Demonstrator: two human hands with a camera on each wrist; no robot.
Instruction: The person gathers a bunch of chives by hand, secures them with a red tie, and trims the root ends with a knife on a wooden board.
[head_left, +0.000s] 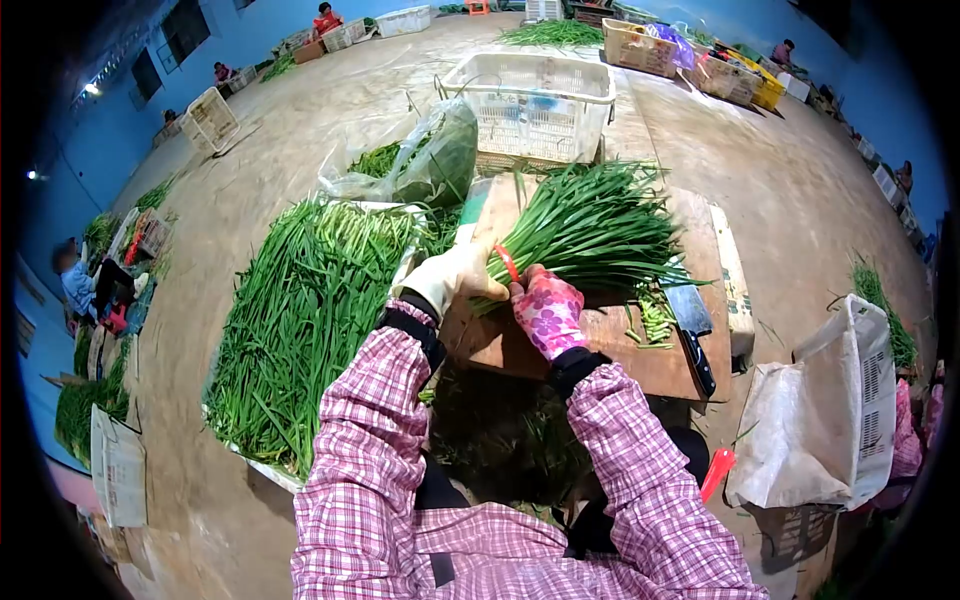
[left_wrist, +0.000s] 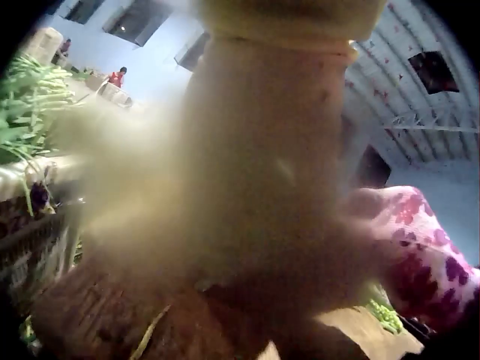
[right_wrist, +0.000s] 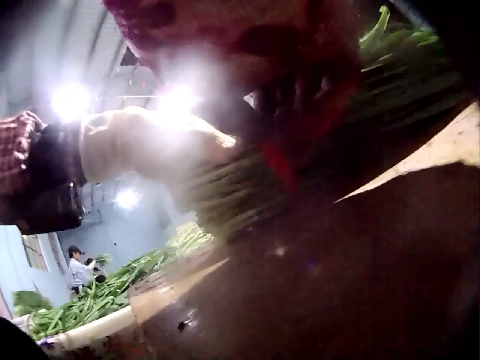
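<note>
A bundle of green garlic chives (head_left: 600, 222) lies over a wooden board (head_left: 640, 362), leaves fanned to the right. Round its stems runs a red band (head_left: 507, 263). My left hand (head_left: 450, 275), in a pale glove, grips the stem end left of the band. At the band's lower end, the fingers of my right hand (head_left: 550, 312), gloved in pink floral cloth, are curled and pinch it against the stems. Both wrist views are blurred; the right one shows the red band (right_wrist: 279, 166) beneath the right fingers. The bundle's underside is hidden.
Left of the board stands a crate heaped with loose chives (head_left: 310, 320). A knife (head_left: 692, 325) and cut stem pieces (head_left: 655, 318) lie on the board's right side. Beyond are a plastic bag of greens (head_left: 430, 160) and a white crate (head_left: 530, 100). Another crate (head_left: 865, 400) stands right.
</note>
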